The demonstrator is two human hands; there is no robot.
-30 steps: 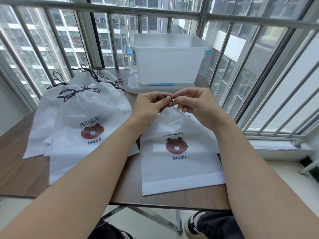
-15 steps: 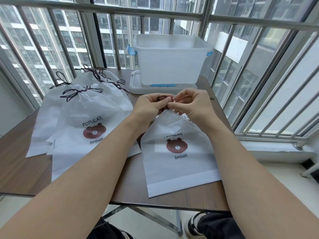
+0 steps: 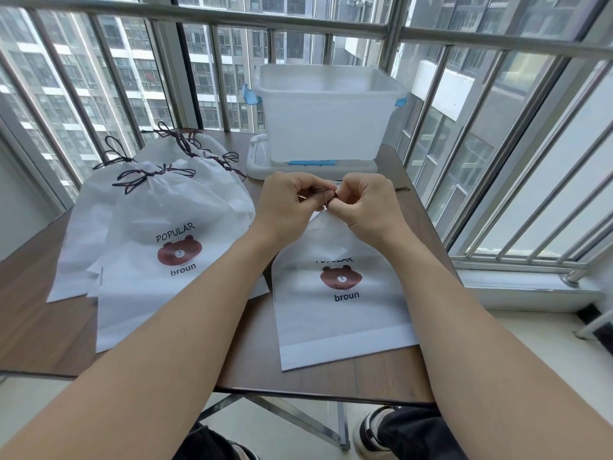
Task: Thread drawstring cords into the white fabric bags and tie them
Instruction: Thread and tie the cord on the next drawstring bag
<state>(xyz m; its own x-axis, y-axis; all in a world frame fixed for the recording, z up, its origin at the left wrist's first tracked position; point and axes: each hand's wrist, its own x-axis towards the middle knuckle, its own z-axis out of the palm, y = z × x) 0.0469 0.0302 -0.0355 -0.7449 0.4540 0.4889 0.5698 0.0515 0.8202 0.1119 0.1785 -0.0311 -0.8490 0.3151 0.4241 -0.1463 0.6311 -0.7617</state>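
A white fabric bag [image 3: 338, 313] with a brown bear print lies flat on the table in front of me, its neck gathered under my hands. My left hand [image 3: 285, 204] and my right hand [image 3: 368, 204] meet above that neck, each pinching the dark drawstring cord [image 3: 323, 191] between thumb and fingers. Only a short piece of cord shows between the hands. A loose cord end [image 3: 401, 189] pokes out to the right of my right hand. To the left lies a pile of several tied bags [image 3: 159, 227] with dark bows.
A translucent white plastic bin [image 3: 326, 117] stands on its lid [image 3: 255, 161] at the back of the brown table [image 3: 43, 327]. Metal window bars run along the back and the right side. The table's front edge is near my knees.
My hands have shifted slightly apart and the fingers have curled tighter on the cord at the bag's neck. The bag has stayed put.
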